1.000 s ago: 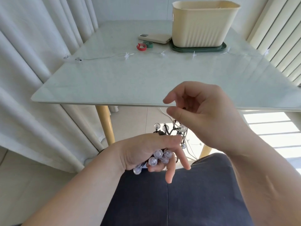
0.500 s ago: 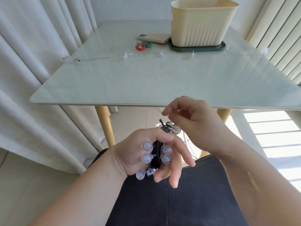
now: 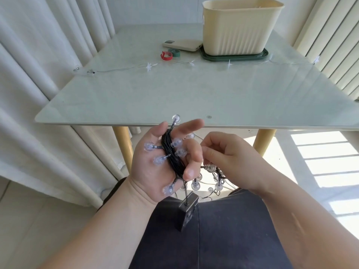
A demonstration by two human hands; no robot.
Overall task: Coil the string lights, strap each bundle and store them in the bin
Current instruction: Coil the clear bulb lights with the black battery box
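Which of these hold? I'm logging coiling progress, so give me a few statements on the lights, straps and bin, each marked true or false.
1. The left hand holds coiled lights. True.
2. The bin lies on its side. False: it stands upright on a green tray.
3. The lights are already strapped. False: the red strap lies on the table beside a green strap.
4. A star string lies stretched across the table. True.

bin (image 3: pixel 239 30) interior unseen, string lights (image 3: pixel 171 158) part-hidden (behind hands (image 3: pixel 233 160))
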